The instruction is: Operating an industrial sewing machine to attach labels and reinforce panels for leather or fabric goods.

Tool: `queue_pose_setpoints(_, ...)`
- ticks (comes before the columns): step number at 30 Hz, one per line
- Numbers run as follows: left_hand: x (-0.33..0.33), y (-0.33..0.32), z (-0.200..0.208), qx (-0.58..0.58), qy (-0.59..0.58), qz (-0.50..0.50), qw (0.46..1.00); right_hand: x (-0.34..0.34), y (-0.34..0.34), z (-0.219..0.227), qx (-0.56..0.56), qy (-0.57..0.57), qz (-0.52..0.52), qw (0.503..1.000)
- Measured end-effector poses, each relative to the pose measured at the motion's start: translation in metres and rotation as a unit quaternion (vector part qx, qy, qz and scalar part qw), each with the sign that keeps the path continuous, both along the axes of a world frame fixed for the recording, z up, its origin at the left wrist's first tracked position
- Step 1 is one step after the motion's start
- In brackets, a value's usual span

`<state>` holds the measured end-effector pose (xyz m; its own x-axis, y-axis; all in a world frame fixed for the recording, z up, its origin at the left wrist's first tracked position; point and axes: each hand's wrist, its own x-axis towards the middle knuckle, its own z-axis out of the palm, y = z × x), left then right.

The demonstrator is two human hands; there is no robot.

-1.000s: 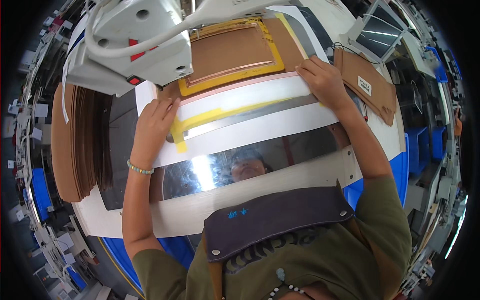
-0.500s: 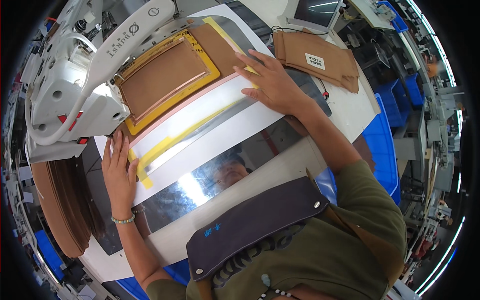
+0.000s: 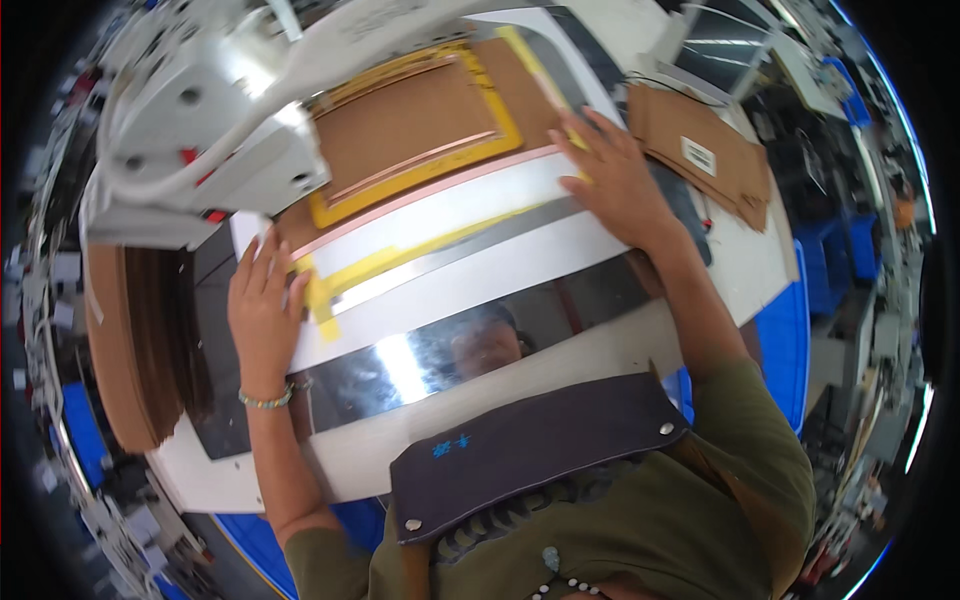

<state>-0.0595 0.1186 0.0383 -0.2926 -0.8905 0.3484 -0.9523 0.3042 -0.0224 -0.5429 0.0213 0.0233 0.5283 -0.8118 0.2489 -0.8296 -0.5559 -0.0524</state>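
Note:
My left hand (image 3: 266,310) lies with its fingers stretched out on the left end of a white sheet (image 3: 425,317), by the corner of a brown panel (image 3: 525,95). At the panel's right end, my right hand (image 3: 622,175) rests with spread fingers beside yellow tape. Neither hand holds anything. On top of the panel sits a yellow rectangular frame (image 3: 503,130) with a copper-coloured inner edge, apart from both hands. A strip of yellow tape (image 3: 430,250) crosses the white sheet. Under it all is a shiny, mirror-like plate (image 3: 400,375).
A white machine head (image 3: 240,140) overhangs the frame's left side. Brown panels are stacked at the left (image 3: 125,340), and another brown pile with a white label (image 3: 665,130) lies at the right. A blue crate (image 3: 785,335) stands beside the table; a screen (image 3: 722,50) is behind.
The whole view has shifted, so the work sits further right in it and blurs slightly. Both hands keep their places at the two ends of the brown panel.

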Motion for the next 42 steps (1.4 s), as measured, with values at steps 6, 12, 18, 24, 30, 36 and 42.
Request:
queue_pose_setpoints(6,0.000,0.004,0.002,0.001,0.018,0.015,1.000,0.001,0.003,0.004,0.005,-0.029,-0.004,1.000)
queue_pose_setpoints(12,0.007,0.007,-0.005,0.057,0.026,0.020,0.998,0.002,0.005,0.004,0.024,-0.035,-0.012,0.999)
queue_pose_setpoints(18,0.002,0.009,0.000,0.061,0.019,0.030,0.997,0.001,0.005,0.005,0.017,-0.039,-0.006,0.999)
queue_pose_setpoints(24,0.004,0.003,-0.003,0.083,0.038,0.013,0.996,-0.007,-0.001,-0.006,-0.016,-0.048,0.021,0.998)
queue_pose_setpoints(30,0.010,0.003,0.003,0.099,0.044,0.002,0.994,-0.023,-0.008,0.009,-0.090,-0.089,0.016,0.992)
queue_pose_setpoints(36,0.044,0.010,0.006,0.109,0.012,0.020,0.994,-0.134,-0.015,0.050,-0.112,-0.120,-0.219,0.962)
queue_pose_setpoints(42,0.037,0.013,0.026,0.116,0.105,0.028,0.987,-0.168,-0.013,0.039,0.055,-0.068,-0.213,0.973)
